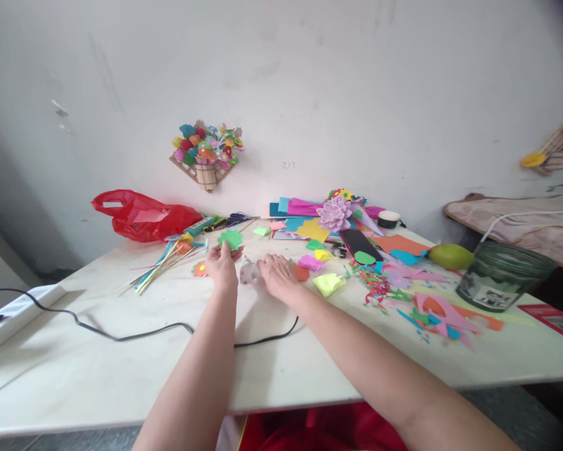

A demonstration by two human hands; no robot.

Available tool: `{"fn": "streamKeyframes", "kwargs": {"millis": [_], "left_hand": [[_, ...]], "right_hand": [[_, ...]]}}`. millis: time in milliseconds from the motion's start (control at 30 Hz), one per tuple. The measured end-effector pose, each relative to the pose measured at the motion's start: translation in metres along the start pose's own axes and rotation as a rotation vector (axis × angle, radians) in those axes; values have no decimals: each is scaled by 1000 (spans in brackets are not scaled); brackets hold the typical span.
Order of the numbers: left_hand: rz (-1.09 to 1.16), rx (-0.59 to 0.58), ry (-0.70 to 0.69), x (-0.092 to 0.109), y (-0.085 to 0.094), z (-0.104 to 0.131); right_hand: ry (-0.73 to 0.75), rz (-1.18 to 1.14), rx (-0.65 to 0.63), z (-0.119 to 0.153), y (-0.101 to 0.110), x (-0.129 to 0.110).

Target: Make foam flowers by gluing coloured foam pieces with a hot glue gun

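Between the thumb and fingers of my left hand [222, 263] is a green scalloped flower cutout [231, 238], held above the table. My right hand [277, 274] is low over the tabletop, back of the hand up, fingers bent; what lies under them is hidden. Just left of its fingertips is a small whitish object [248, 272], too blurred to name. An orange cutout [300, 272] shows beside the right hand. Near my left wrist lies an orange flower with a yellow centre [200, 269]. A black cord [267, 339] passes under the left forearm toward the right one.
A red plastic bag [149, 216], thin sticks [161, 266] and a power strip [22, 307] are on the left. Colourful scraps [443, 313], a phone [360, 244], a lilac flower [335, 213] and a green glass jar [501, 275] lie right. A flower basket [206, 153] hangs on the wall.
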State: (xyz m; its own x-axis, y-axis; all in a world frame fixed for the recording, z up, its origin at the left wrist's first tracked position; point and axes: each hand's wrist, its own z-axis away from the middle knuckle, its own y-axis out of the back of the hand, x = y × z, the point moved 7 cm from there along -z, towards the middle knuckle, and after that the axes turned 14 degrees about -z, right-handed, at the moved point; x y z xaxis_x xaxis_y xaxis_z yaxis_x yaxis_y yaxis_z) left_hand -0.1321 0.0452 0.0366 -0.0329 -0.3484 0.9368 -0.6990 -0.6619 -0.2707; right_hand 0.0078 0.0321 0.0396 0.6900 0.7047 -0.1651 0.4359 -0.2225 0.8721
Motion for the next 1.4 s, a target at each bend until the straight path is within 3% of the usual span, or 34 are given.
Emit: {"fn": "streamKeyframes", "kwargs": {"millis": [167, 267, 367, 467, 567, 967, 1133, 1267, 1400], "left_hand": [[-14, 82, -16, 3, 9, -2], [5, 59, 12, -2, 7, -2], [4, -33, 65, -11, -2, -1], [-33, -132, 106, -20, -11, 2], [-53, -195, 129, -26, -16, 6], [-113, -358, 168, -28, -26, 15], [-144, -386, 166, -27, -26, 16], [-379, -490, 209, -37, -28, 16], [-804, -631, 189, -48, -28, 17]], "right_hand": [[-273, -196, 77, -2, 5, 36], [-434, -415, 151, -1, 9, 63], [-484, -764, 204, 0, 14, 79], [-473, -1145, 180, 2, 19, 85], [-456, -1339, 152, 7, 26, 88], [-378, -1322, 68, 8, 37, 80], [-425, -1299, 177, 9, 38, 91], [-471, -1328, 349, 11, 41, 107], [-541, -1302, 400, 12, 37, 115]]}}
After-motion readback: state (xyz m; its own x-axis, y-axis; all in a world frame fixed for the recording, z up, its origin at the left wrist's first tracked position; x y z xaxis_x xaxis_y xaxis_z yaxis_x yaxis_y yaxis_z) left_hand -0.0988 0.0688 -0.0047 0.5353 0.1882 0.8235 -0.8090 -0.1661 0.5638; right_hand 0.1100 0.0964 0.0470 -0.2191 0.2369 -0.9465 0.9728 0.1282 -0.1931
